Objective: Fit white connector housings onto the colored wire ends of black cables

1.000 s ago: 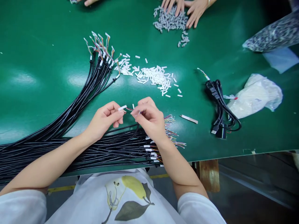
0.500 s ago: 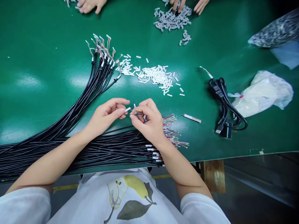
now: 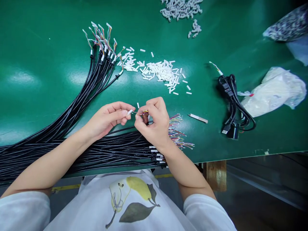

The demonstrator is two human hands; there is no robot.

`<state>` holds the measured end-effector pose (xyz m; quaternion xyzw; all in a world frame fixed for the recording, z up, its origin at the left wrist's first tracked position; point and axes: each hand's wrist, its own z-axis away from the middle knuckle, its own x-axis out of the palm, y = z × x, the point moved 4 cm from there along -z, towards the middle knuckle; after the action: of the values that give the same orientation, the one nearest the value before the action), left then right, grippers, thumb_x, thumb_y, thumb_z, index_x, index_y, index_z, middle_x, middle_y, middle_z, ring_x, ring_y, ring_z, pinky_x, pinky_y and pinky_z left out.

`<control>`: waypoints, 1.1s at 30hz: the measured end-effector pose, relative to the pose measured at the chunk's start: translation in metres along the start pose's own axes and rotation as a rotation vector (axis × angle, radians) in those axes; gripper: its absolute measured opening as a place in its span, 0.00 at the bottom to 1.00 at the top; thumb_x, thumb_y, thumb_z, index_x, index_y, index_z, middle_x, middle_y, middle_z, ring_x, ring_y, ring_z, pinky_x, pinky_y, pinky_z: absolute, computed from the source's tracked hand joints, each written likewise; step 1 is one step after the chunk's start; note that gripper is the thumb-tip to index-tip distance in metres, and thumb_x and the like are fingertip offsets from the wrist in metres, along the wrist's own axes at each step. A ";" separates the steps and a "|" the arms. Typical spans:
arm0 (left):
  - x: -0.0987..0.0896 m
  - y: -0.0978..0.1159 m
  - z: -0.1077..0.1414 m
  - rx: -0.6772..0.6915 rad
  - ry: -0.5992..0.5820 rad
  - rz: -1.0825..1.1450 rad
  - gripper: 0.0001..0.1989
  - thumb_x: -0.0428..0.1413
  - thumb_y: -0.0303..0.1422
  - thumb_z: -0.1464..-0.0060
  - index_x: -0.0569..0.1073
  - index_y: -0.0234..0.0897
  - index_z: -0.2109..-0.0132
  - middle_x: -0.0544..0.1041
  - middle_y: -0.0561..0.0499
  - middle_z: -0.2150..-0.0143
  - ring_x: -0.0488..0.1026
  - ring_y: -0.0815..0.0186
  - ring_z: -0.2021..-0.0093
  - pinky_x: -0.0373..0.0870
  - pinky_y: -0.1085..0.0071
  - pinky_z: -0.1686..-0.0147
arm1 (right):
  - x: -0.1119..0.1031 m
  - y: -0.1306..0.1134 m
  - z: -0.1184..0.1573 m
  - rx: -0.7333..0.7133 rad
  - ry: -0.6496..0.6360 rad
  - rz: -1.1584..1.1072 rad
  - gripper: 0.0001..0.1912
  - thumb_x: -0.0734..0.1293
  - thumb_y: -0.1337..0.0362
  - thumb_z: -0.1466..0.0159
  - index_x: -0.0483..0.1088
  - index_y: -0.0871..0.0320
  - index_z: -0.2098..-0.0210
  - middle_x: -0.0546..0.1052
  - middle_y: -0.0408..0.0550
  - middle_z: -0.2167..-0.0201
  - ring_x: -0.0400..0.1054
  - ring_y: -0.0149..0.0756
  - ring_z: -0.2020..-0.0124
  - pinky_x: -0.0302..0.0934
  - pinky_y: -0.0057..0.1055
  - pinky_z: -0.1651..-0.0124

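Tube (image 3: 129, 112), white, was pinched in the left hand (image 3: 109, 119); at its three o'clock, the right hand (image 3: 155, 123) clamped coloured wires (image 3: 144, 112). Loose white pieces (image 3: 163, 72) lay toward one o'clock, black cables (image 3: 120, 147) toward six.

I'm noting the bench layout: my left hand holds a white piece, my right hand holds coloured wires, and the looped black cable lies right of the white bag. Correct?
No: the head view shows the looped black cable left of the white bag. Your left hand holds a white piece, and your right hand coloured wires.
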<state>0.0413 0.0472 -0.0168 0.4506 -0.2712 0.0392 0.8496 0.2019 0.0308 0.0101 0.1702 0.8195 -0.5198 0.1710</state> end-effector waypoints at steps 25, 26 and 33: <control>0.002 0.005 0.001 0.031 0.045 -0.121 0.12 0.72 0.34 0.56 0.83 0.34 0.63 0.79 0.50 0.72 0.70 0.74 0.75 0.69 0.78 0.73 | 0.001 -0.001 0.002 -0.006 -0.018 0.071 0.05 0.63 0.70 0.37 0.65 0.54 0.67 0.64 0.46 0.67 0.63 0.33 0.68 0.63 0.33 0.68; 0.002 0.005 0.001 0.034 0.048 -0.131 0.13 0.72 0.34 0.56 0.83 0.34 0.63 0.79 0.50 0.72 0.70 0.73 0.75 0.69 0.77 0.73 | 0.001 -0.001 0.002 -0.005 -0.022 0.082 0.05 0.63 0.70 0.37 0.65 0.54 0.67 0.64 0.46 0.67 0.63 0.33 0.67 0.63 0.33 0.67; 0.001 0.003 0.002 0.102 0.031 -0.185 0.12 0.71 0.35 0.54 0.82 0.35 0.62 0.80 0.50 0.70 0.71 0.73 0.75 0.71 0.75 0.70 | 0.002 -0.003 0.003 -0.069 0.017 0.059 0.06 0.64 0.72 0.38 0.67 0.55 0.67 0.63 0.45 0.67 0.65 0.33 0.65 0.64 0.31 0.65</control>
<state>0.0402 0.0471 -0.0134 0.5156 -0.2130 -0.0189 0.8297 0.1995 0.0272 0.0105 0.1925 0.8329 -0.4847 0.1851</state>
